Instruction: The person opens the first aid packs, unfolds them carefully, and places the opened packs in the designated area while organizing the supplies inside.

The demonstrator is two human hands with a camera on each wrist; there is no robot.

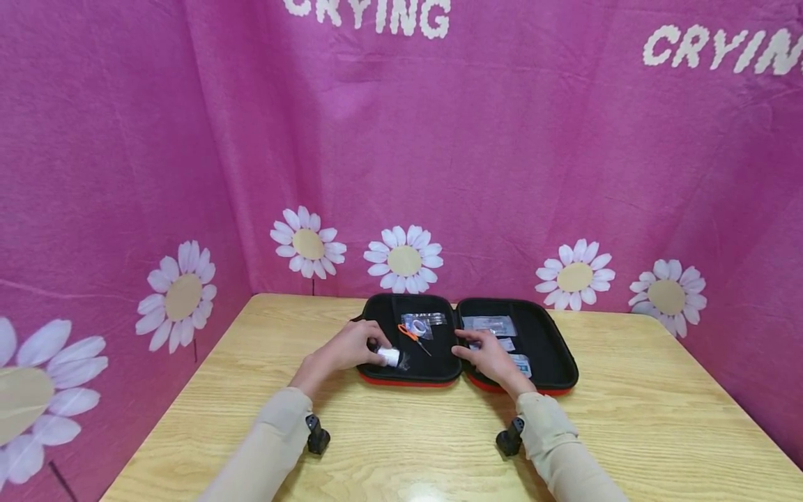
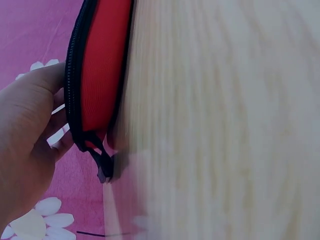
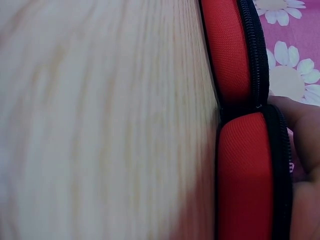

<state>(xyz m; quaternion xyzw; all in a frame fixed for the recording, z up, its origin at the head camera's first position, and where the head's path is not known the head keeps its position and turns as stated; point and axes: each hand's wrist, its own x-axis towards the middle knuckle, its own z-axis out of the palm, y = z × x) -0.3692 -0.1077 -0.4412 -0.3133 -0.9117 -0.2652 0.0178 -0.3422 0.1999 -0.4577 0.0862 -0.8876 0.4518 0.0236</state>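
Observation:
A red zippered case lies unfolded, its black-lined left half (image 1: 433,362) and right half (image 1: 558,348) side by side. My left hand (image 1: 351,345) reaches into the left half and pinches a white roll (image 1: 389,357), apparently a bandage, in clear wrapping. Orange-handled scissors (image 1: 414,338) lie beyond it, below a clear packet (image 1: 419,325). My right hand (image 1: 492,357) hovers over the inner side of the right half near the hinge, thumb and fingers apart, with nothing visible between them. In the wrist views, the case's red wall (image 2: 102,65) hides the fingertips.
Flat packets (image 1: 492,325) and a blue-white packet (image 1: 522,364) lie in the right half. The case stands near the back of the wooden table (image 1: 401,432). A pink cloth (image 1: 489,174) with daisies hangs behind. A strap tab (image 2: 102,165) sticks out at the left corner.

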